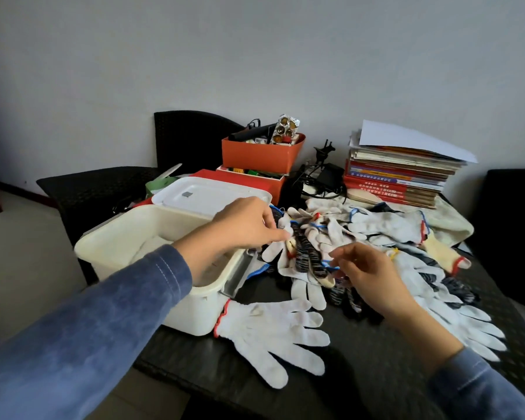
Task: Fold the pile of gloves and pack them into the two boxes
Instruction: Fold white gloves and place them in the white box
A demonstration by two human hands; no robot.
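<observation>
The left hand [249, 225] is reaching across the open white box [194, 301] to the near edge of the pile of gloves [361, 225]. Its grip is closing thumb against fingertips on the tip of a pale glove [286, 231]. The right hand [367, 274] is working at the lower end of a dark striped glove [309, 256], and its grip seems to be pinching the blue-edged cuff, though the curled fingers are hiding the exact contact. Both gloves are lying in the pile, just right of the open box.

The job is looking barely begun. The pile is sprawling loose and tangled over the dark counter [376, 374], with white, striped and yellowish gloves overlapping and none visibly folded. One white glove with a red cuff [270, 331] is lying flat and spread out in front of the open box, its cuff touching the box wall; it is probably waiting to be paired or folded. Something pale is showing low inside the open box, but I cannot tell whether it is packed gloves. The second white box [212, 192] is sitting behind the first with its lid on, so it is likely holding nothing yet. Nearly all the folding and the filling of both boxes is waiting to be done.
</observation>
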